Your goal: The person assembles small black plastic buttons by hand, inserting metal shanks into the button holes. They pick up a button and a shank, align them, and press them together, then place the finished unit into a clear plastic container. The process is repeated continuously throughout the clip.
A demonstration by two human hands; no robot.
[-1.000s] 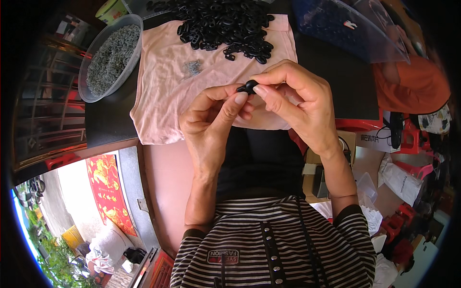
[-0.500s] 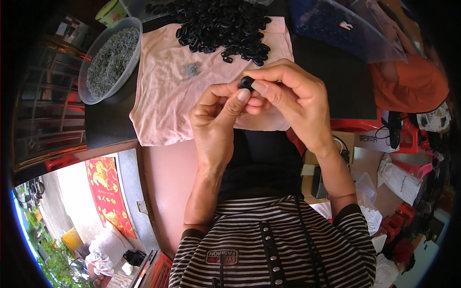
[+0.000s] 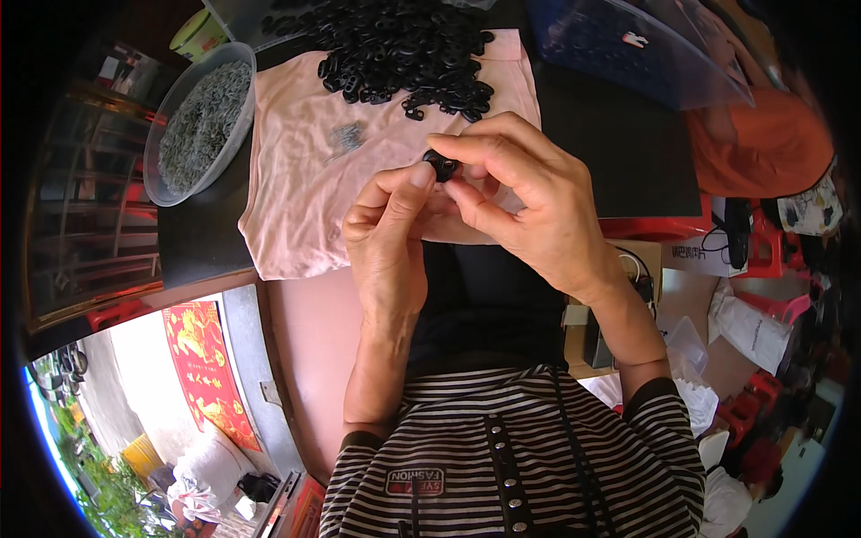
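My left hand (image 3: 390, 238) pinches a small black plastic piece (image 3: 440, 165) with a rounded end between thumb and forefinger. From the other side my right hand (image 3: 525, 202) closes round the piece. Its forefinger lies over the top and its thumb below; the other fingers are partly hidden behind. Beyond my hands a heap of similar black pieces (image 3: 395, 54), with holes and curved ends, lies on a pink cloth (image 3: 296, 215). A small cluster of thin grey metal bits (image 3: 347, 136) rests on the cloth between the heap and my left hand.
At the left a clear plastic bowl (image 3: 154, 179) holds many grey metal bits. Behind it stands a green tin (image 3: 198, 36). A clear bin (image 3: 691, 76) with dark blue contents sits far right on the black table (image 3: 619, 170), near an orange cloth (image 3: 762, 148). Red stools (image 3: 767, 260) stand at right.
Both hands have shifted slightly left with the black piece. My right thumb has moved off the front of the piece to below it, and the piece has turned.
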